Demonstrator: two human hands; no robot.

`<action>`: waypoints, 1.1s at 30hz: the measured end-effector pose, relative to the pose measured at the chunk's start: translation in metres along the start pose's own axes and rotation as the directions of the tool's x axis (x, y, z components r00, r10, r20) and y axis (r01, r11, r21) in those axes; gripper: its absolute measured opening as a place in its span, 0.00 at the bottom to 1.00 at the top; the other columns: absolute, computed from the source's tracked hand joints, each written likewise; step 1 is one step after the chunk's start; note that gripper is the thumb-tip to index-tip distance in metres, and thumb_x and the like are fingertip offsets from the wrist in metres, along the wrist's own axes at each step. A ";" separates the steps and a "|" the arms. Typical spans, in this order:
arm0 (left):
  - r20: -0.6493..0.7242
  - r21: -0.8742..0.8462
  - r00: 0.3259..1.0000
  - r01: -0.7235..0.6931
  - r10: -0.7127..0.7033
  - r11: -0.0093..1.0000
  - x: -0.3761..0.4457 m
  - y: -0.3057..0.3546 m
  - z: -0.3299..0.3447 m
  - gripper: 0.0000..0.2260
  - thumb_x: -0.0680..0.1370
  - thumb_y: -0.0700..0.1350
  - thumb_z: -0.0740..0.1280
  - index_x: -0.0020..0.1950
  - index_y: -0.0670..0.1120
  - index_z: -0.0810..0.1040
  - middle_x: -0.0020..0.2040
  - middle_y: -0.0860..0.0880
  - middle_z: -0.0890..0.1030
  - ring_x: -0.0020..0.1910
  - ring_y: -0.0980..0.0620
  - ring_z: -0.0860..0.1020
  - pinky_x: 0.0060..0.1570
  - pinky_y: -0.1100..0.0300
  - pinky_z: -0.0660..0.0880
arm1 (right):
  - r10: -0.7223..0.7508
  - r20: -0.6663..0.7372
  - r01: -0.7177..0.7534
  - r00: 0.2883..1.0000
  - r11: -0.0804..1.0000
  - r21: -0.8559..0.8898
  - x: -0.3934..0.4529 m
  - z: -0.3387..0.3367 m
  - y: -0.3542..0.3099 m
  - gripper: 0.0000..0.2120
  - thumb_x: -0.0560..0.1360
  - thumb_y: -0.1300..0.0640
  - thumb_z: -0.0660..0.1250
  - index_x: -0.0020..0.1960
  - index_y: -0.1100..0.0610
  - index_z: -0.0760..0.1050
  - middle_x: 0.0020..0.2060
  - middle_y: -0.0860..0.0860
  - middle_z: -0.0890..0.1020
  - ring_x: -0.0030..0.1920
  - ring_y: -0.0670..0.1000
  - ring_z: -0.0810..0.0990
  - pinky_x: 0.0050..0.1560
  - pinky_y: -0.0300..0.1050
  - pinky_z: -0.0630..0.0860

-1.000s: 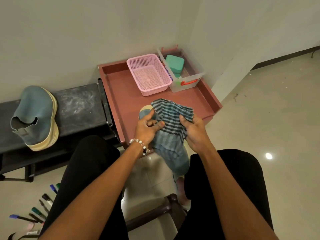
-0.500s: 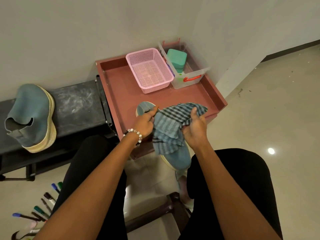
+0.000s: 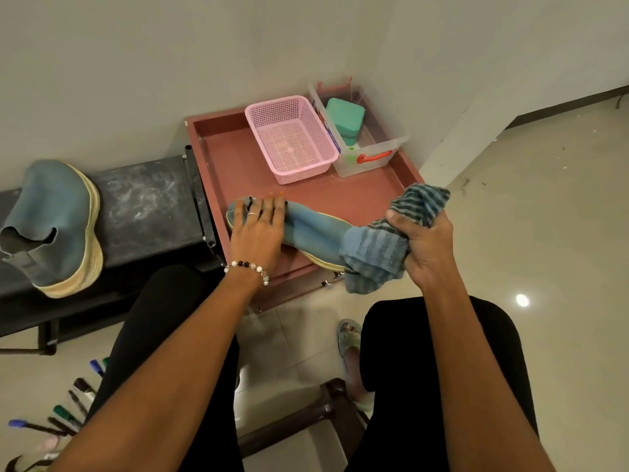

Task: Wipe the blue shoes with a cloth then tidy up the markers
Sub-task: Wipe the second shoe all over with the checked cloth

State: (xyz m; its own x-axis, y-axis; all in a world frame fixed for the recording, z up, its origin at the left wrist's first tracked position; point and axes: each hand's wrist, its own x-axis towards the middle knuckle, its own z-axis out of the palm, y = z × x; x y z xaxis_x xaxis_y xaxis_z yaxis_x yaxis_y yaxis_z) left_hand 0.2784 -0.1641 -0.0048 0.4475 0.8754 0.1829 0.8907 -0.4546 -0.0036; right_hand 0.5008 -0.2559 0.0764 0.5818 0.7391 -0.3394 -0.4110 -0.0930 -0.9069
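Pressing flat on a blue slip-on shoe (image 3: 306, 229) at the red tray's (image 3: 224, 158) six o'clock edge, left hand (image 3: 257, 229) with fingers spread; at three o'clock, right hand (image 3: 423, 247) fisted around the striped cloth (image 3: 377, 250); markers (image 3: 64, 413) at seven o'clock on the floor.

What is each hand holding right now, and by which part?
The right hand grips the bunched middle of the striped blue cloth. The left hand holds nothing; it rests flat on the blue slip-on shoe, near one end.
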 end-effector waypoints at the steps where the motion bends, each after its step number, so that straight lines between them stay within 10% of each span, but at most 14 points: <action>1: -0.101 -0.002 0.993 -0.068 0.067 0.998 0.001 0.002 -0.004 0.20 0.75 0.39 0.55 0.64 0.38 0.76 0.58 0.42 0.80 0.58 0.42 0.78 0.64 0.42 0.68 | -0.059 0.009 0.059 0.998 0.991 -0.122 0.000 0.002 0.000 0.22 0.64 0.71 0.75 0.54 0.57 0.74 0.47 0.55 0.81 0.47 0.53 0.82 0.49 0.51 0.81; 5: -0.183 -0.146 0.908 -0.404 0.376 0.903 -0.005 0.017 -0.007 0.14 0.68 0.34 0.64 0.51 0.38 0.82 0.40 0.42 0.83 0.38 0.41 0.81 0.46 0.50 0.79 | -0.190 0.102 0.216 0.976 0.864 -0.454 0.001 0.013 0.016 0.26 0.65 0.66 0.76 0.60 0.57 0.74 0.52 0.50 0.81 0.52 0.49 0.81 0.54 0.44 0.78; 9: 0.226 -0.098 0.937 -0.249 0.265 0.964 -0.019 0.012 0.006 0.24 0.76 0.35 0.64 0.72 0.37 0.66 0.71 0.38 0.68 0.70 0.41 0.67 0.70 0.46 0.62 | -0.380 0.194 0.409 0.904 0.644 -0.647 -0.006 0.033 0.033 0.21 0.70 0.65 0.72 0.62 0.59 0.72 0.49 0.45 0.77 0.50 0.45 0.76 0.50 0.34 0.73; 12: 0.375 -0.031 0.918 -0.124 0.126 0.992 -0.026 0.009 0.002 0.26 0.81 0.35 0.51 0.78 0.42 0.49 0.79 0.44 0.50 0.78 0.48 0.48 0.74 0.46 0.42 | -0.582 0.436 0.692 0.686 0.336 -0.639 -0.007 0.046 0.050 0.17 0.71 0.70 0.65 0.59 0.62 0.74 0.47 0.51 0.78 0.46 0.52 0.75 0.49 0.48 0.74; 15: 0.325 -0.005 0.942 -0.084 0.082 0.996 -0.026 0.011 0.000 0.26 0.81 0.37 0.51 0.78 0.41 0.48 0.78 0.44 0.52 0.78 0.48 0.48 0.74 0.45 0.39 | -0.327 0.795 0.823 0.511 -0.081 -0.562 0.003 0.055 0.077 0.21 0.71 0.65 0.60 0.63 0.62 0.75 0.53 0.60 0.80 0.52 0.60 0.77 0.51 0.50 0.75; 19: 0.404 -0.012 0.911 -0.080 0.078 0.997 -0.025 0.000 0.005 0.28 0.80 0.35 0.54 0.78 0.42 0.48 0.79 0.45 0.50 0.78 0.50 0.47 0.74 0.48 0.40 | 0.036 0.844 0.753 0.534 -0.475 -0.456 0.015 0.042 0.103 0.24 0.72 0.62 0.51 0.64 0.57 0.76 0.57 0.56 0.81 0.58 0.57 0.78 0.50 0.52 0.75; 24: 0.429 -0.089 0.899 -0.058 0.090 0.994 -0.020 0.002 0.006 0.27 0.80 0.34 0.52 0.78 0.41 0.48 0.79 0.44 0.50 0.78 0.48 0.48 0.75 0.51 0.42 | 0.308 0.645 0.689 0.700 -0.529 -0.495 0.022 0.030 0.086 0.19 0.73 0.62 0.62 0.63 0.54 0.70 0.54 0.53 0.80 0.55 0.57 0.78 0.53 0.49 0.72; 33: 0.435 -0.158 0.896 -0.026 0.094 0.987 -0.017 0.001 0.009 0.28 0.79 0.35 0.55 0.78 0.40 0.48 0.78 0.43 0.49 0.78 0.47 0.46 0.74 0.52 0.42 | 0.414 0.670 0.785 0.616 -0.392 -0.480 0.032 0.087 0.105 0.27 0.74 0.64 0.59 0.72 0.64 0.60 0.65 0.61 0.72 0.63 0.60 0.72 0.61 0.53 0.70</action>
State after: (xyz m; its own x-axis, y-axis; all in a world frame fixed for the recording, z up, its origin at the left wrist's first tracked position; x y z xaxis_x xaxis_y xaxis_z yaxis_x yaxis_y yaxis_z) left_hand 0.2722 -0.1774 -0.0170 0.5191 0.8129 -0.2642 0.8546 -0.4978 0.1475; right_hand 0.4154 -0.1844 -0.0080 -0.2822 0.8639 -0.4171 0.9545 0.2967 -0.0311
